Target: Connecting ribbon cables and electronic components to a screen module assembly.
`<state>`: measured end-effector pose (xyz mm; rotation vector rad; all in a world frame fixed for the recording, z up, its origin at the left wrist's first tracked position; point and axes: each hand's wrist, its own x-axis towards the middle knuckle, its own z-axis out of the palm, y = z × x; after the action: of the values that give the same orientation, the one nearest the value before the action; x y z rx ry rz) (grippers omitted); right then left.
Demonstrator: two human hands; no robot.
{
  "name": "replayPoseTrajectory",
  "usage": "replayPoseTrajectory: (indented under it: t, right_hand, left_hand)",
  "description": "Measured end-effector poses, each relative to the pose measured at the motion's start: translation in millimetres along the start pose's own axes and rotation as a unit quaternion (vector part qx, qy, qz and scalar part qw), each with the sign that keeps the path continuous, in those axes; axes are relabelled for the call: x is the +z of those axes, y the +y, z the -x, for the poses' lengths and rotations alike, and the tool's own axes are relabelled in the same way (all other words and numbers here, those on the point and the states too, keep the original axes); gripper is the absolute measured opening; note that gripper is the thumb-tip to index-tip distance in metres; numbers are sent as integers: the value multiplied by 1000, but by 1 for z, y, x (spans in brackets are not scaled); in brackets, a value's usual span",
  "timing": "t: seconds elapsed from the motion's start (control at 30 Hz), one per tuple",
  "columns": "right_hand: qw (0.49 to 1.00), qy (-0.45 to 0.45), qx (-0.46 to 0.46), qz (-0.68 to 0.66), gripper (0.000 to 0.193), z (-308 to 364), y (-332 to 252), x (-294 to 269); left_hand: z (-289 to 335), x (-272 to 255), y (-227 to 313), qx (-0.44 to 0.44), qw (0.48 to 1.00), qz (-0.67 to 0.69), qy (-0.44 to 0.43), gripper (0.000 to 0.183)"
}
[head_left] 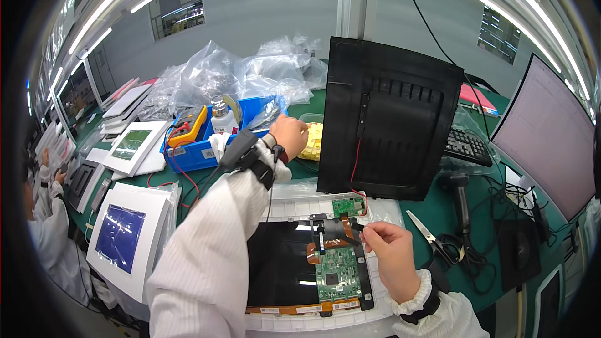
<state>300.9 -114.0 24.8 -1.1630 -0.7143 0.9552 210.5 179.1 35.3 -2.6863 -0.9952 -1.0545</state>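
My left hand [291, 136] reaches over the left side of a small clear tub holding yellow pieces [313, 142]. Its fingers are curled, and their tips are partly hidden, so I cannot make out what is between them. With thumb and forefinger, my right hand [393, 251] pinches a thin black strip [356, 227] above an opened display panel [275, 263]. On this panel lie a green circuit board [339, 275], a smaller green board [348, 206] and orange flat cables [312, 251]. A red wire runs from the smaller board to an upright black back cover [394, 119].
Left of the tub stands a blue bin [191, 156] with a yellow meter [188, 126] and a white bottle [223, 117]. White-framed panels [122, 238] lie at left. Scissors [432, 235], a handheld scanner [460, 203], cables and a monitor [551, 131] are at right. Another person sits far left.
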Motion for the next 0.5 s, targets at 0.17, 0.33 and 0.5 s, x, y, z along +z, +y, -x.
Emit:
replayPoseTrajectory:
  t: [0.17, 0.33, 0.5]
  right_hand:
    - [903, 56, -302, 299, 7, 0, -11, 2]
    - [743, 2, -525, 416, 19, 23, -16, 19]
    - [681, -54, -574, 452, 20, 40, -8, 33]
  left_hand:
    - [63, -89, 78, -31, 899, 344, -268, 17]
    - [136, -143, 117, -79, 824, 468, -310, 22]
    - [166, -163, 124, -149, 798, 511, -282, 23]
